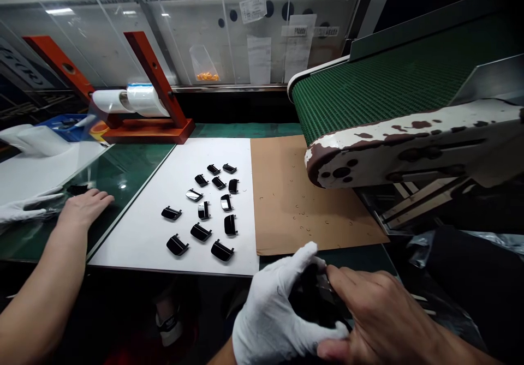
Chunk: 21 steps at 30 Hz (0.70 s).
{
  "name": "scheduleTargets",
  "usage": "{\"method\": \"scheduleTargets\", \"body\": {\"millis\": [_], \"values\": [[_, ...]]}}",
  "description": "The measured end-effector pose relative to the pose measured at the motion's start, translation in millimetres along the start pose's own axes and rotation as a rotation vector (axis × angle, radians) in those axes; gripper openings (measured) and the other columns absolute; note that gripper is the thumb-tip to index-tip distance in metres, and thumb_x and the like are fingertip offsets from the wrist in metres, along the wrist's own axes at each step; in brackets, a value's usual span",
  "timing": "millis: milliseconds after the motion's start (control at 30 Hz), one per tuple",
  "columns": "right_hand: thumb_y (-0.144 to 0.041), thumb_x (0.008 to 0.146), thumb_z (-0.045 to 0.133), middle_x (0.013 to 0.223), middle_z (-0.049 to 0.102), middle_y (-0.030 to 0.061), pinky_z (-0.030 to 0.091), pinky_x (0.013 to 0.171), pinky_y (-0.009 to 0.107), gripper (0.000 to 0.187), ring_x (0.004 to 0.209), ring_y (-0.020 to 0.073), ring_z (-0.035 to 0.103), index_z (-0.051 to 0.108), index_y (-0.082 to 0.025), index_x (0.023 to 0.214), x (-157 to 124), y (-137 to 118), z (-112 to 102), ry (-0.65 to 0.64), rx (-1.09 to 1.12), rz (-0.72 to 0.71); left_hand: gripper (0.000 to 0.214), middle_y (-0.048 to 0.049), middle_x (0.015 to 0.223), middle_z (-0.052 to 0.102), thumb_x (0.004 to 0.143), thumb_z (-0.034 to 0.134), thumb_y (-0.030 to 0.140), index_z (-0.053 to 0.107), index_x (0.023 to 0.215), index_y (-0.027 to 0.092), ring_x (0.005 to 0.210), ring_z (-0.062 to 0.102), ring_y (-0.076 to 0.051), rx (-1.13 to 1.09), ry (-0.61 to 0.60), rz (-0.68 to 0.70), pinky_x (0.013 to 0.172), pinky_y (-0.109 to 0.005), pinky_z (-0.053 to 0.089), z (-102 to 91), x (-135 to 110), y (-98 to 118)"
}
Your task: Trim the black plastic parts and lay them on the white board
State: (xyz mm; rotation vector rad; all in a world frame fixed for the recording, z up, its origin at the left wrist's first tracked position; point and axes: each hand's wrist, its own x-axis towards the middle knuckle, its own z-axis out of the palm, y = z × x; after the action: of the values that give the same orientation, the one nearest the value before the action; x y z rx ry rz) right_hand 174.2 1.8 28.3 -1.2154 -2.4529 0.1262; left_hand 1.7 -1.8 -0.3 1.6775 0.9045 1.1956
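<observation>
At the lower middle of the head view my left hand (274,310), in a white glove, curls round a dark part (313,297). My right hand (372,310) is bare and closes on the same part from the right, fingers and thumb bent in. Shadow and my fingers hide most of the part, so its kind is hard to make out. Ahead and to the left, several glossy black plastic pieces (200,232) with small prongs lie spread on a white sheet (237,152). Brown cardboard (282,207) with tiny curved bits on it borders the sheet.
A green conveyor belt (393,92) juts in from the right above the cardboard. Film rolls (145,100) sit on an orange stand (143,130). Left, a co-worker's bare hand (84,207) and gloved hand (24,208) are over the green table, near a dark piece.
</observation>
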Motion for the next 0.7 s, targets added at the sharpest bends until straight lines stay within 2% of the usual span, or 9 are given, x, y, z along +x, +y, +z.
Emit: {"method": "scheduleTargets", "body": {"millis": [233, 500, 700], "values": [[-0.074, 0.084, 0.008, 0.048, 0.056, 0.0018, 0.037, 0.037, 0.032, 0.075, 0.035, 0.0186, 0.055, 0.055, -0.019, 0.064, -0.8, -0.1, -0.2, 0.041, -0.070, -0.031, 0.098, 0.0049, 0.109, 0.067, 0.052, 0.090, 0.025, 0.041, 0.136, 0.033, 0.093, 0.068, -0.014, 0.019, 0.013, 0.006, 0.088, -0.017, 0.052, 1.1, 0.5, -1.5], [-0.072, 0.086, 0.012, 0.046, 0.053, 0.0002, 0.034, 0.038, 0.031, 0.073, 0.035, 0.0165, 0.053, 0.055, -0.020, 0.060, -3.7, 3.0, 1.1, 0.057, -0.090, -0.056, 0.097, 0.0025, 0.109, 0.068, 0.052, 0.090, 0.022, 0.042, 0.136, 0.032, 0.093, 0.068, -0.017, 0.001, 0.001, -0.028, 0.087, -0.022, 0.054, 3.1, 2.5, -3.5], [-0.067, 0.090, 0.018, 0.046, 0.054, -0.0007, 0.031, 0.039, 0.031, 0.067, 0.037, 0.0159, 0.055, 0.054, -0.020, 0.059, -7.8, 6.2, 5.0, 0.029, -0.099, -0.070, 0.088, -0.0022, 0.105, 0.069, 0.054, 0.089, 0.024, 0.049, 0.132, 0.022, 0.090, 0.069, -0.021, -0.002, -0.011, -0.125, 0.085, -0.028, 0.057, 3.2, 4.1, -7.9]]}}
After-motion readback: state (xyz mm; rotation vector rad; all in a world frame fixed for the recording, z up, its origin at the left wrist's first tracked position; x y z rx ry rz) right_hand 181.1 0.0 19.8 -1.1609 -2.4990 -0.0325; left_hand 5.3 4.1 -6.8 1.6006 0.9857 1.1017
